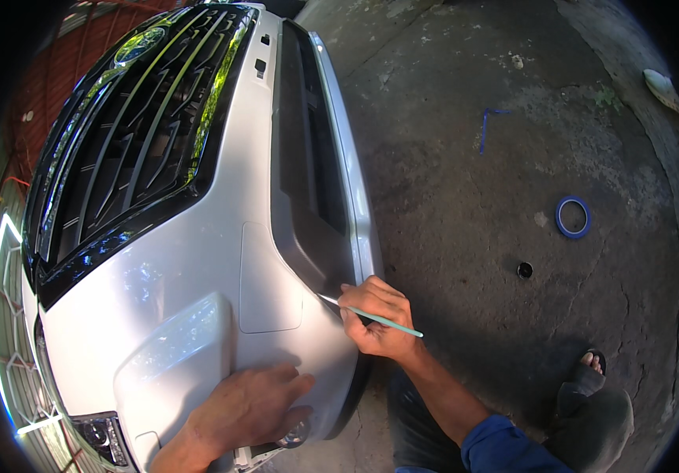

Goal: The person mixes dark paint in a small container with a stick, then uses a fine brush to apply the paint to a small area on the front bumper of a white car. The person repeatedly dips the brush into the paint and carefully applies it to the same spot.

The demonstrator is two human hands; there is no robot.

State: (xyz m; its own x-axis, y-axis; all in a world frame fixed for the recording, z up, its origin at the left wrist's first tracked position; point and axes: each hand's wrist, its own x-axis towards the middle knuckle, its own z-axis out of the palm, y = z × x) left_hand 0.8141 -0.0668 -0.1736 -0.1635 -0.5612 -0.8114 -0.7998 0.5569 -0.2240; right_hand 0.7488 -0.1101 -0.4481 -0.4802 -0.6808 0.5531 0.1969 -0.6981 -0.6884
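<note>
A white car bumper [174, 260] runs from the upper middle down to the lower edge. In my right hand [377, 314] is a thin paintbrush [387, 321] with a pale green handle, pinched between thumb and fingers. Its light tip meets the seam between the white paint and the dark grey lower trim [300, 197]. My left hand [253, 406] lies over the bumper's lower corner, beside a raised white panel [178, 347]. Its fingers are loosely bent and apart, with nothing in them.
Black grille [134, 150] fills the upper left. On the concrete floor [450, 197] lie a blue tape roll [574, 217], a small round black container [525, 270] and a blue tape strip [484, 130]. My sandaled foot [594, 362] is at lower right.
</note>
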